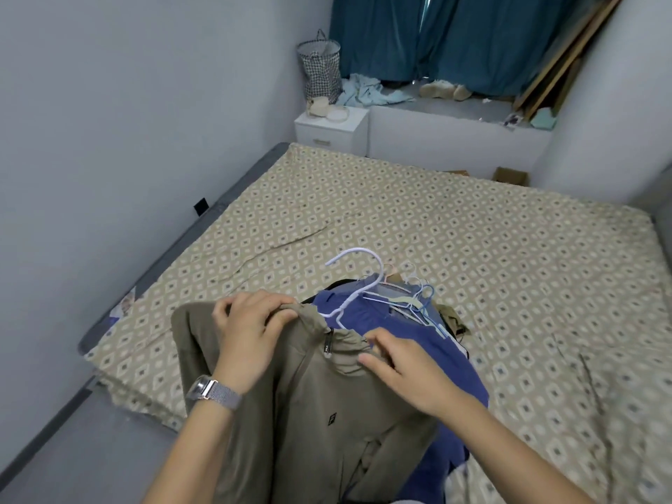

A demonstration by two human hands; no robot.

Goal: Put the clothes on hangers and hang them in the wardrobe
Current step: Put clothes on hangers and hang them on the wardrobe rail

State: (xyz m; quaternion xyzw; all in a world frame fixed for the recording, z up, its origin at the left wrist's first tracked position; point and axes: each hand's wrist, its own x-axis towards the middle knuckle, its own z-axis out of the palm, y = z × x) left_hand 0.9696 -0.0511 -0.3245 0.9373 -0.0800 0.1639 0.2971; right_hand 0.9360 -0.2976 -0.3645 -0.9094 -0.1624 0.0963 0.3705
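An olive-brown zip jacket [316, 405] lies on top of a pile of clothes at the near edge of the bed [472, 231]. My left hand [251, 329] grips the jacket's left shoulder by the collar. My right hand [403, 369] pinches the right side of the collar. A white hanger [358, 281] sticks out of the neck opening, its hook pointing away from me. Under the jacket lies a blue garment [418, 340] on its own hanger, with several more hangers [418, 303] and clothes behind it. No wardrobe is in view.
The bed carries a beige patterned sheet. A white nightstand [331, 130] stands at the far corner, with a chequered bag [320, 70] above it. Teal curtains [454, 38], shoes and loose cloth line the window ledge. A grey wall runs along the left.
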